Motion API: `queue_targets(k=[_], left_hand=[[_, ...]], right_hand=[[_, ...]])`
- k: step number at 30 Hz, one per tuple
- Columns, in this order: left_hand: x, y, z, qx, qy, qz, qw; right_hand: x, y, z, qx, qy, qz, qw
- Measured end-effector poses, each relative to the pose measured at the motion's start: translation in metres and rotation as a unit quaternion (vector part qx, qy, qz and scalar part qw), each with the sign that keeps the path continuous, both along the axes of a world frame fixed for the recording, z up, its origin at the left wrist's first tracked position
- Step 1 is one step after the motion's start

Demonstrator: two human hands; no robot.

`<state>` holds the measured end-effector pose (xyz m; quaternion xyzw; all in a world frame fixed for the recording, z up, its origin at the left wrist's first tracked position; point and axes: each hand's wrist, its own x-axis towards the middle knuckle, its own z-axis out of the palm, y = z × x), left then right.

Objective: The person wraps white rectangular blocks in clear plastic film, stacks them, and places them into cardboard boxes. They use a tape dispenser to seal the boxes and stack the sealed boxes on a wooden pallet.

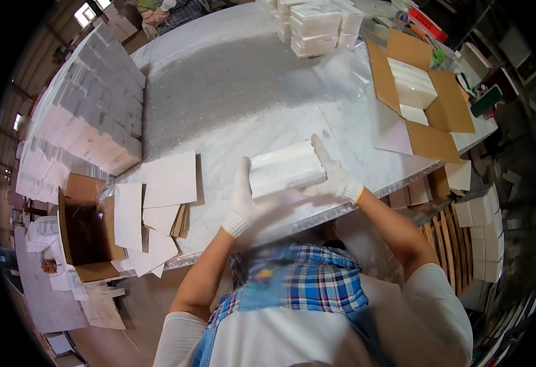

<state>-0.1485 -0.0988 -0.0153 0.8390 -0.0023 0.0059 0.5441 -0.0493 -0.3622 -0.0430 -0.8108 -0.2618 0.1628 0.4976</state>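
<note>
White glossy rectangular block [286, 168], one: above or upon the near part of a broad pale desk [222, 144]; which, I cannot tell. I see white-gloved left hand [242, 199] clasping its left end, white-gloved right hand [335, 180] its right. Open brown cardboard carton [436, 144]: desk's right side.

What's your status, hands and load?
Left hand, right hand: gripping white bundle at opposite ends. Bundle over table's near side. Transparent film beyond, touching neither hand.
</note>
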Motion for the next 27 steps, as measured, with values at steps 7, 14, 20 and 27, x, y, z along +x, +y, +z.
queue_targets(k=[7, 14, 20, 27], left_hand=[[-0.017, -0.001, -0.006, -0.007, -0.03, -0.022, 0.999], [-0.016, -0.018, 0.014, -0.123, 0.074, 0.015, 0.989], [-0.01, -0.005, 0.012, 0.025, 0.06, -0.041, 0.997], [-0.002, 0.004, -0.017, 0.049, -0.035, -0.066, 0.996]], right_hand=[[-0.03, -0.003, -0.01, -0.044, -0.109, -0.025, 0.993], [-0.032, 0.004, -0.007, -0.075, -0.034, -0.053, 0.995], [-0.031, -0.003, -0.005, -0.097, -0.052, -0.033, 0.993], [-0.038, 0.012, 0.008, -0.041, 0.046, -0.077, 0.995]])
